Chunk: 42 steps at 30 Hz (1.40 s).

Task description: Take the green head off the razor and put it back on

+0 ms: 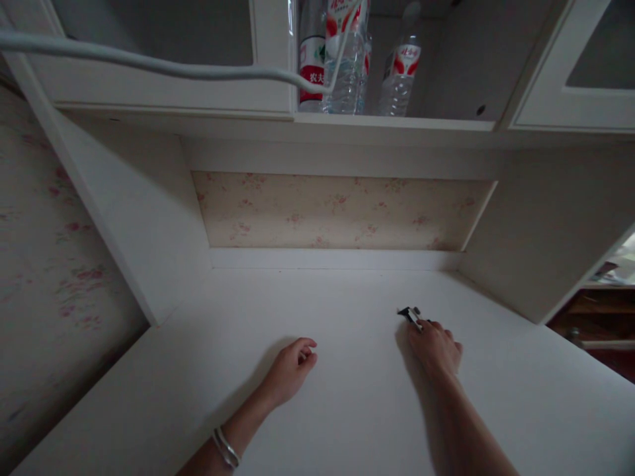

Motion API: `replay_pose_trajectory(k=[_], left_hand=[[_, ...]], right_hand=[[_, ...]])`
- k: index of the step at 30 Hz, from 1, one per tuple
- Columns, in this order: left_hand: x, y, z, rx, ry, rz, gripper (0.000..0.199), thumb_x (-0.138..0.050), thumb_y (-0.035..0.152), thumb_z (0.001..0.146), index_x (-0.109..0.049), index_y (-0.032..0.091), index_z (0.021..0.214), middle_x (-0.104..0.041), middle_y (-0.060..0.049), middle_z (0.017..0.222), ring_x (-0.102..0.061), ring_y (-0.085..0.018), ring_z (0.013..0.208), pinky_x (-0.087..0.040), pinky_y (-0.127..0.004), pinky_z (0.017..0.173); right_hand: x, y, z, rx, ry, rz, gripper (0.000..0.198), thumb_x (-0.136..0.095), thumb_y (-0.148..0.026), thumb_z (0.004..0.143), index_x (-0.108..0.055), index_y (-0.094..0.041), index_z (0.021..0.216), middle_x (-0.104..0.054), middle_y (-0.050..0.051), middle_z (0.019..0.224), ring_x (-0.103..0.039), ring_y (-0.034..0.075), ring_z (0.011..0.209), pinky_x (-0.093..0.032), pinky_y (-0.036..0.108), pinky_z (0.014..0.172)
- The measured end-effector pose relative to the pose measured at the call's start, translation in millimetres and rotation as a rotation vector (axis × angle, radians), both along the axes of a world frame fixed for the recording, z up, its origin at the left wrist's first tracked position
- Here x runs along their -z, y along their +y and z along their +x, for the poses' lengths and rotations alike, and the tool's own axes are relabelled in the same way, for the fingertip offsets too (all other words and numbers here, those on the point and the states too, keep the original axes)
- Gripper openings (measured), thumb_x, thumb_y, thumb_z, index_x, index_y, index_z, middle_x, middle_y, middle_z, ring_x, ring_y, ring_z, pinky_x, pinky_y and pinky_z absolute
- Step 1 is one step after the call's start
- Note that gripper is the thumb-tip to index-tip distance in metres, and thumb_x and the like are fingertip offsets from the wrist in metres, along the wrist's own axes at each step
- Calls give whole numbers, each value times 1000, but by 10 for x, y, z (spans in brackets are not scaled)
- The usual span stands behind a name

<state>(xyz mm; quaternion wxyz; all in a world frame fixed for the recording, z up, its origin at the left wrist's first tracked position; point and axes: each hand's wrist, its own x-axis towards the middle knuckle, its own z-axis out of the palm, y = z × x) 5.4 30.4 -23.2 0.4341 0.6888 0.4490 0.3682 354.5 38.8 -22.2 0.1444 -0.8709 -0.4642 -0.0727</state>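
Observation:
My right hand is closed around a small black-and-silver tool low over the white tabletop. The tool's dark head points away to the left, with a small knob beside it. Its rear part is hidden by my fingers, and its exact kind is too small to make out. To the left, my left hand rests with fingers loosely curled and the thumb apart from the index finger. Nothing shows in that hand. A silver bracelet circles the left wrist.
Overhead, a white cabinet spans the table. Its middle compartment holds several plastic bottles. A pale cable crosses in front of it. White side panels bound the table's back part. Beyond the right panel are brown shelves.

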Motion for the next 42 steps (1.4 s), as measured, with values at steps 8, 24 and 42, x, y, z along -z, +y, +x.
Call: replay_pose_trajectory(k=[8, 24, 42], left_hand=[[-13, -22, 6, -6, 5, 26, 28, -54, 33, 80, -62, 17, 101, -62, -4, 81, -55, -16, 70, -42, -26, 64], [-24, -11, -10, 25, 116, 40, 27, -52, 31, 82, -61, 17, 102, -65, -5, 86, -59, -16, 78, -44, -26, 70], [-24, -21, -9, 29, 119, 32, 27, -52, 31, 82, -62, 16, 102, -66, -5, 86, -60, -16, 79, -45, -25, 70]], right_hand=[[-105, -28, -228, -132, -86, 126, 29, -42, -32, 89, -65, -24, 105, -63, 6, 107, -55, 27, 99, -38, 37, 80], [120, 1, -665, -637, 190, -7, 28, -46, -40, 87, -70, -30, 99, -71, 1, 99, -65, 22, 90, -44, 26, 73], [119, 2, -657, -636, 197, -13, 30, -45, -41, 87, -70, -30, 99, -71, 2, 97, -65, 22, 88, -44, 26, 71]])
